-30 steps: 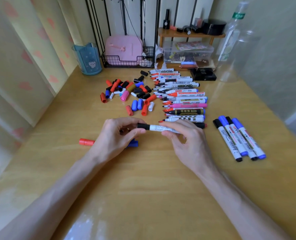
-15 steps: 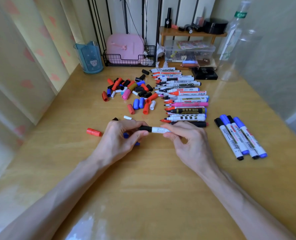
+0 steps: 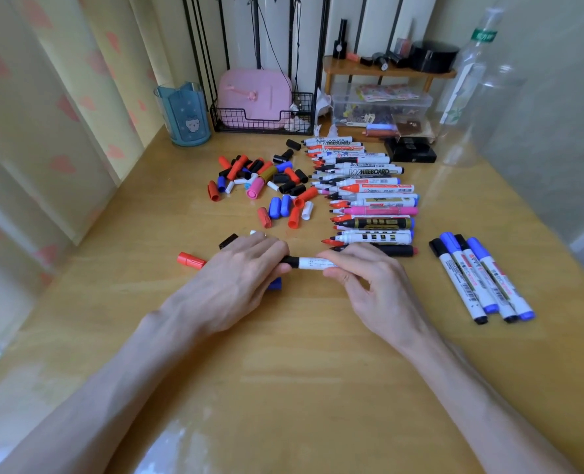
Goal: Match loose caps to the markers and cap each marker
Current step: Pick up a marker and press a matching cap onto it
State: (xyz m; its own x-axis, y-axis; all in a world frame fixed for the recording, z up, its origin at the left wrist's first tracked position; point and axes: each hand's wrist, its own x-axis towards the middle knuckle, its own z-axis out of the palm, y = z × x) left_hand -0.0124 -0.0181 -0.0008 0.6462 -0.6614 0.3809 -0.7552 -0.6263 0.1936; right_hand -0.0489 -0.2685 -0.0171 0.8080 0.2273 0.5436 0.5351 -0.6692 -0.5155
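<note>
Capping step: your left hand (image 3: 229, 282) grips the black cap (image 3: 292, 261), right hand (image 3: 374, 290) pinches the whiteboard marker (image 3: 312, 262); press home next.

One wide-angle camera, worn at head height, looks forward and down over the worktop (image 3: 283, 388). It sits close: both forearms (image 3: 88, 398) enter from the bottom edge. The left hand (image 3: 229, 285) and right hand (image 3: 376, 289), both holding the white marker (image 3: 312, 262), fall mid-frame. Beyond the marker the view reaches the worktop's far edge.

Left hand (image 3: 235, 282) grip farther over black cap (image 3: 292, 261), closer to right hand (image 3: 369, 285) on marker (image 3: 312, 262).
</note>
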